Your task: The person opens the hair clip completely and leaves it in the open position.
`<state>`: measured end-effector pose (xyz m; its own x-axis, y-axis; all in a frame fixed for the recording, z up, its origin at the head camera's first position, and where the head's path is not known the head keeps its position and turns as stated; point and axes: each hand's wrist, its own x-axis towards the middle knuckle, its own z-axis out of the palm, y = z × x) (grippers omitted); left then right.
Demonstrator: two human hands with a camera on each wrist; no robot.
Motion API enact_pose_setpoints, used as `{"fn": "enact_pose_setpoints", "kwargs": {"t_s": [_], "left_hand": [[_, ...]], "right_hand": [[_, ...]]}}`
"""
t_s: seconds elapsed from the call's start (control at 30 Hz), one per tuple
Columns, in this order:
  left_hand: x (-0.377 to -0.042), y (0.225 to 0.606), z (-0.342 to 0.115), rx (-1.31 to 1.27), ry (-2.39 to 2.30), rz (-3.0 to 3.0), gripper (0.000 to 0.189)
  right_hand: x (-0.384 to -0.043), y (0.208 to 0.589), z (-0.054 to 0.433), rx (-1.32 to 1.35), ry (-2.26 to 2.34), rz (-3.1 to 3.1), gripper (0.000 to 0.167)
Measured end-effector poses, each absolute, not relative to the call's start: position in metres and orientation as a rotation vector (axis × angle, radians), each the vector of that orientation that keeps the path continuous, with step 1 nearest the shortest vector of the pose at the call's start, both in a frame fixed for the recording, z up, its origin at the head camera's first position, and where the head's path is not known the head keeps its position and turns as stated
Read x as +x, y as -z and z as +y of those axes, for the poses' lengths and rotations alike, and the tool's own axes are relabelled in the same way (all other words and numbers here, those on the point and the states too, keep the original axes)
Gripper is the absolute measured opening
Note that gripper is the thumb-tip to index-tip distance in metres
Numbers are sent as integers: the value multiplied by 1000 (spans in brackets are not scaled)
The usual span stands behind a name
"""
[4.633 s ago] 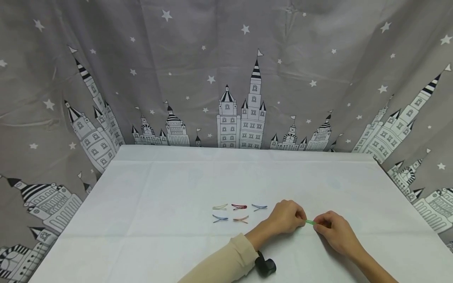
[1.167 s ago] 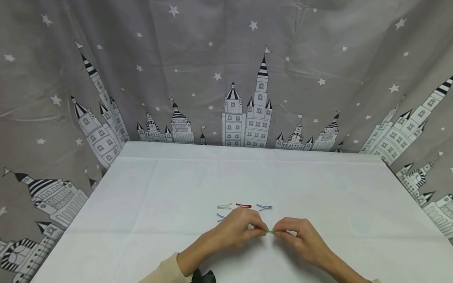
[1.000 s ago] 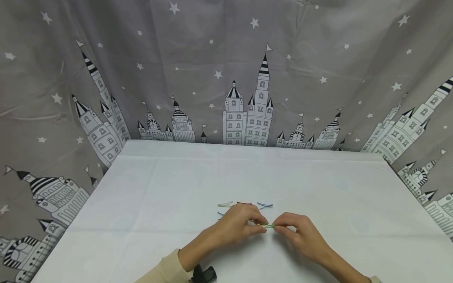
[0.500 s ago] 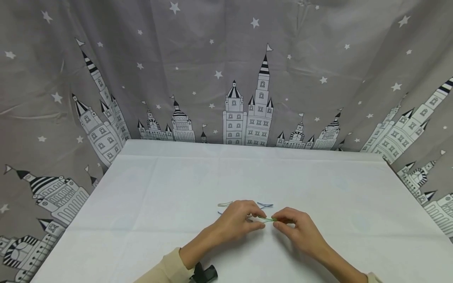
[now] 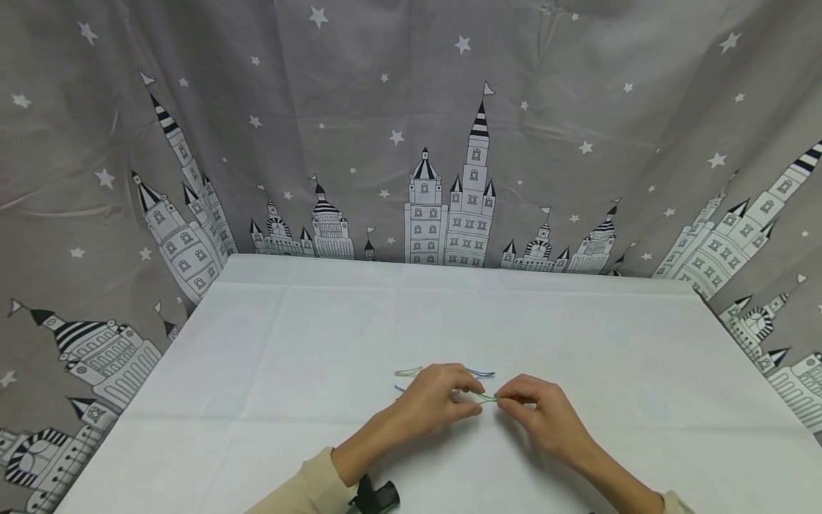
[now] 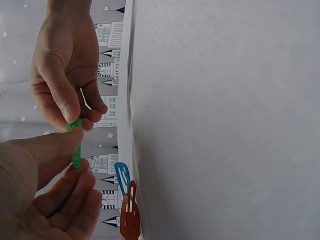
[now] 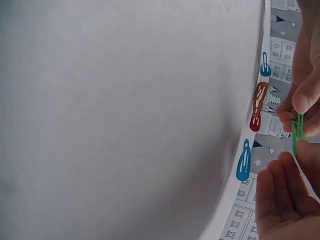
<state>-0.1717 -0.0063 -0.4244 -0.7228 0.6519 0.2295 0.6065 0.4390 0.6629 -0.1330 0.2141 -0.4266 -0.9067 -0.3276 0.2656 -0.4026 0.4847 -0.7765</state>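
Observation:
Both hands are at a small green snap hair clip, above the table. My right hand pinches its joined end between thumb and index finger. My left hand has thumb and index finger on the other end, where the two prongs stand spread apart in the head view. In the left wrist view the green hair clip passes behind the left thumb. The right wrist view shows the green clip between both thumbs, with the right hand's other fingers extended.
Behind the left hand lie a cream hair clip and a blue one. The right wrist view shows an orange clip and a red clip. A black wrist device sits by the left sleeve. A grey castle-print curtain hangs behind.
Both hands have carried the green clip leftward from the table's right side, then slightly away from the person. Its prongs, together earlier, are now spread. The left hand now covers some clips. The last half second shows little movement.

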Motion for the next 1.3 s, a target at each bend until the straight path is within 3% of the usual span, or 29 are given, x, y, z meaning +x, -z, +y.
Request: {"fn": "enact_pose_setpoints", "kwargs": {"t_s": [1.3], "left_hand": [[-184,434,-1,948,-1042,2614,30]], "right_hand": [[-157,441,215,631,-1285,-2775,10]]}}
